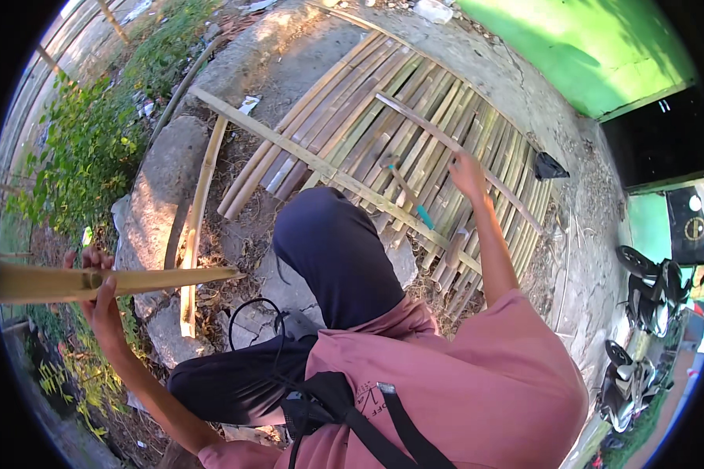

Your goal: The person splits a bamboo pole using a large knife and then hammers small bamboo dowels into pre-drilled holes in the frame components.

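My left hand (102,303) is closed around a long bamboo strip (168,279), which reaches past the left rim of the view and tapers to an end near the rocks. Over the row of bamboo slats (399,82), my right hand (469,178) has its fingers closed at the edge of a flat bamboo crosspiece (424,125) lying slantwise over them. A hammer (407,191) with a teal grip rests on the slats, left of that hand. Closer to my knee, a second long bamboo crosspiece (301,154) spans the slats.
Another bamboo length (201,211) lies by large stones (168,168) at the left, beside green plants (86,148). A black plastic bag (550,166) sits right of the slats. Beyond are a green wall (579,47) and parked motorcycles (641,383). A black cord (258,305) loops near my leg.
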`<action>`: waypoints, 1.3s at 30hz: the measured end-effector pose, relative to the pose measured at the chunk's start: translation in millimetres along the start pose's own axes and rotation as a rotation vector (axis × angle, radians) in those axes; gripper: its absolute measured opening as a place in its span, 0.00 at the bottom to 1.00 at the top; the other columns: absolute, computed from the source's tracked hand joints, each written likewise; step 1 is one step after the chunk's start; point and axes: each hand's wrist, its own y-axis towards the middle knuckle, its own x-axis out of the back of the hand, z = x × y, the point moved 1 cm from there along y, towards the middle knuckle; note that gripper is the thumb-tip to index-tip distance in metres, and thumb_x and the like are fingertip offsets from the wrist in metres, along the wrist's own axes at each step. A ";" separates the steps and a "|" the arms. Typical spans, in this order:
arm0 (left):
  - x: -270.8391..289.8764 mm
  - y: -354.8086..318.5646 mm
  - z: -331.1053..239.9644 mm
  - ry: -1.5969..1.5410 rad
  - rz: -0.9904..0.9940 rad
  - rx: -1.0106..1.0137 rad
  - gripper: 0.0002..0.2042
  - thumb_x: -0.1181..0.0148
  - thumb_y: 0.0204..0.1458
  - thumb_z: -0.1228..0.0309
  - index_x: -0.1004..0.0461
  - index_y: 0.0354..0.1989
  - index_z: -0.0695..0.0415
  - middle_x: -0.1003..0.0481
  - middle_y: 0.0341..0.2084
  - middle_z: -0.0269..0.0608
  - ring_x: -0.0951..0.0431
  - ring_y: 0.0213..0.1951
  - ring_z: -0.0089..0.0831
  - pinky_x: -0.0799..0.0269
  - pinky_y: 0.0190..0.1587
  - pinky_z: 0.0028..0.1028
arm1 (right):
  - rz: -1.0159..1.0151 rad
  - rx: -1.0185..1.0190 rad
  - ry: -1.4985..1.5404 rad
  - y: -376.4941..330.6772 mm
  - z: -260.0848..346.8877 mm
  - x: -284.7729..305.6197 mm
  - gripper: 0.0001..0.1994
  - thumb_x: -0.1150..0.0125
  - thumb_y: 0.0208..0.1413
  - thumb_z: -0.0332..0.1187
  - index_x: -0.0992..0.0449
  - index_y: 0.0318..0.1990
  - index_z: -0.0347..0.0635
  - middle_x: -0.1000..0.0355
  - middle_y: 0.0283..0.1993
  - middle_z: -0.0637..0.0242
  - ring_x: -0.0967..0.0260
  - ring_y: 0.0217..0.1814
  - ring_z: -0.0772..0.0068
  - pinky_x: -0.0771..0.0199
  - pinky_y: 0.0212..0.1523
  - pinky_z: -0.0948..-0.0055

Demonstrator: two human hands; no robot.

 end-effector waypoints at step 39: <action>-70.8 8.0 -38.0 -0.290 0.085 -0.050 0.27 0.25 0.45 0.74 0.34 0.51 0.54 0.31 0.34 0.32 0.29 0.37 0.23 0.31 0.41 0.29 | -0.208 -1.086 1.147 -119.0 -154.4 -102.4 0.25 0.33 0.52 0.58 0.32 0.23 0.47 0.39 0.18 0.70 0.41 0.16 0.73 0.39 0.18 0.66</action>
